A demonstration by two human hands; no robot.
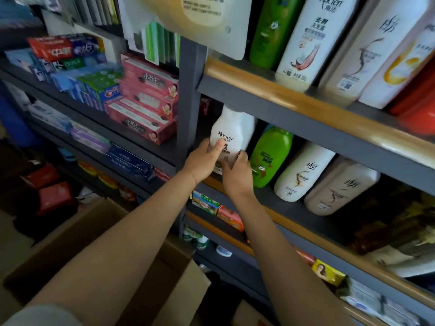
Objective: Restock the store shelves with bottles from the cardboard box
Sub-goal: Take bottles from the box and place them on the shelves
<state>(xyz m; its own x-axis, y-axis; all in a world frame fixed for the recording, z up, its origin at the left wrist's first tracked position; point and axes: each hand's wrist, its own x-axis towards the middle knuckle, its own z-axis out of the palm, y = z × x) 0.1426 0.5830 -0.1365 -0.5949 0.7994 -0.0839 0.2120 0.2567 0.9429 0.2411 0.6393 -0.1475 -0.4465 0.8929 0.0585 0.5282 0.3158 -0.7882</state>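
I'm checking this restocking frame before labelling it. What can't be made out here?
- Head view: the white bottle has its cap hidden behind the shelf rail above, and its lower label covered by the left hand and right hand.
- The cardboard box: contents hidden by the forearms.
- Toothpaste boxes, far left: print blurred.

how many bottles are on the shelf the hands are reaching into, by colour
White: 2, the white Raclen bottle held by the left hand and right hand, and a white bottle further right
Green: 1, the green bottle
Beige: 1, the beige bottle
Total: 4
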